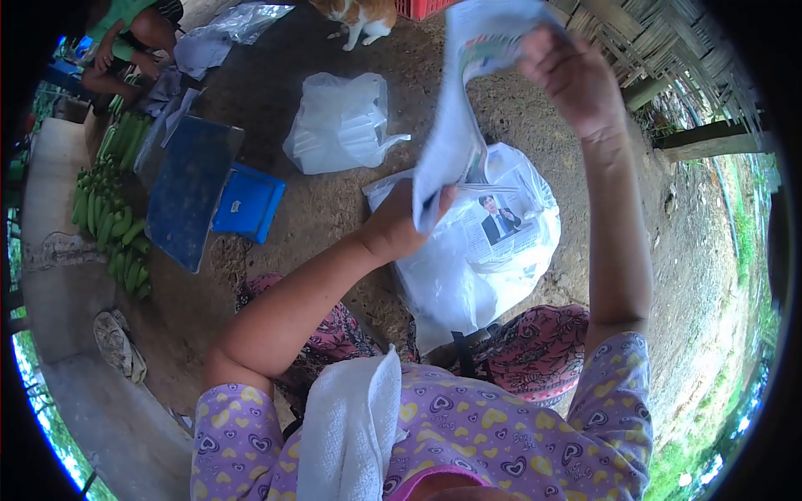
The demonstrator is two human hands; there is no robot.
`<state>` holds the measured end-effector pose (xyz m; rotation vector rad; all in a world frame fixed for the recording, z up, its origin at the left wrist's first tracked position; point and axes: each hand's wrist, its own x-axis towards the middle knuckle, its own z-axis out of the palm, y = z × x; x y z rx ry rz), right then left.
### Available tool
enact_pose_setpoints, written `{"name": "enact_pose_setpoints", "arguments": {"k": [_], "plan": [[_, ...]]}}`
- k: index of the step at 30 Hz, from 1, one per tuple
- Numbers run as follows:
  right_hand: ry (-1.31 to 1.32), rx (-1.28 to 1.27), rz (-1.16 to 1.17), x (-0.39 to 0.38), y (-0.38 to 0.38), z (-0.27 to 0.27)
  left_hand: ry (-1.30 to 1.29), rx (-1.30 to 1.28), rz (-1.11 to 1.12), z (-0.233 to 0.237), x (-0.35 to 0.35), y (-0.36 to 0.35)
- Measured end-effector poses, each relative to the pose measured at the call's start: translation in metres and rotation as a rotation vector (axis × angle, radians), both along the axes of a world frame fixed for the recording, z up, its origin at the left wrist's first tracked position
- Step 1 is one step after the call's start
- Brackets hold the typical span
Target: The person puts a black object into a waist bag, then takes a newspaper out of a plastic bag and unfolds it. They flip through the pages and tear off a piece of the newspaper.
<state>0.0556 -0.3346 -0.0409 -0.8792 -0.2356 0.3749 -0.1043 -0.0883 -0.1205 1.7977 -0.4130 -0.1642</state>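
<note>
Well, left hand (405,225) and right hand (576,83) both grip 1 newspaper (452,125) — near 1 plastic bag (447,280), 1 cat (361,15) beyond

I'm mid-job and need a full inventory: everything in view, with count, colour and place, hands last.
Raised newspaper: sheet count unclear, white, printed, between hands
Newspaper-filled bag: 1, whitish clear, ground ahead
Smaller bag: 1, whitish clear, beyond
Dark panel: 1, dark blue, left
Flat device: 1, blue, beside panel
Bananas: many, green, far left
Ledge: 1, grey, left edge
Cat: 1, orange-white, top
Crate: 1, red, top
Seated person: 1, green top, upper left
Woven wall: 1, brownish, upper right
Towel: 1, white, wearer's chest
Shirt: 1, purple, bottom
Left hand: 1, bare, gripping newspaper
Right hand: 1, bare, raised, blurred
</note>
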Motion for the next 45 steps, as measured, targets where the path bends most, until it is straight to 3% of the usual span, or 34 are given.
{"name": "enact_pose_setpoints", "arguments": {"k": [2,4,6,10,24,30,39,45], "plan": [[0.114,-0.200,0.032,-0.033,0.034,-0.003,0.206,-0.201,0.042,-0.007,0.005,0.004],[-0.044,-0.591,0.067,-0.064,0.056,-0.008,0.405,-0.332,0.061,0.007,0.008,0.011],[-0.281,-0.828,0.248,-0.080,0.063,-0.019,0.494,-0.380,0.088,0.011,0.012,0.014],[-0.225,-0.921,0.384,-0.090,0.072,-0.029,0.549,-0.379,0.017,0.009,0.015,0.018],[-0.103,-0.771,0.332,-0.090,0.082,-0.060,0.571,-0.367,-0.028,0.018,0.014,0.022],[-0.059,-0.719,0.335,-0.089,0.083,-0.066,0.515,-0.266,-0.044,0.022,0.016,0.029],[0.020,-0.710,0.344,-0.088,0.088,-0.065,0.370,-0.340,-0.006,0.013,0.013,0.027],[0.082,-0.672,0.337,-0.085,0.088,-0.070,0.618,-0.373,0.096,0.010,0.013,0.034]]}}
